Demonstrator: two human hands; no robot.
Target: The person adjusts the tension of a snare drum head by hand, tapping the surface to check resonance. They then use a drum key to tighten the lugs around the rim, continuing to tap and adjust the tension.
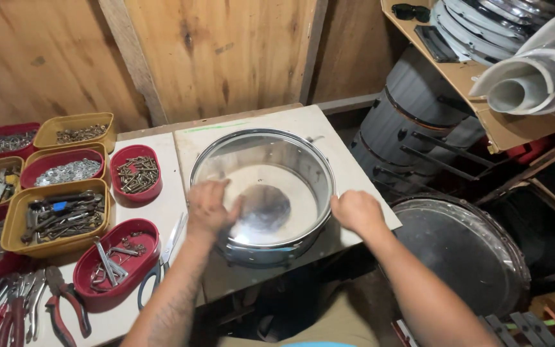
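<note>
Snare drum shell (263,193), round, chromed metal with a shiny hoop and a clear skin, is lying flat on the pale wooden table (354,186), open face pointing upward, axis vertical. Left hand (208,207) is resting open, fingers spread on the near-left rim; right hand (356,212) is curling closed over the right rim. Red oval tray of screws (137,172) is sitting just left; scissors (162,257) are lying near the left forearm; stacked drums (406,122) are crowding the right side.
</note>
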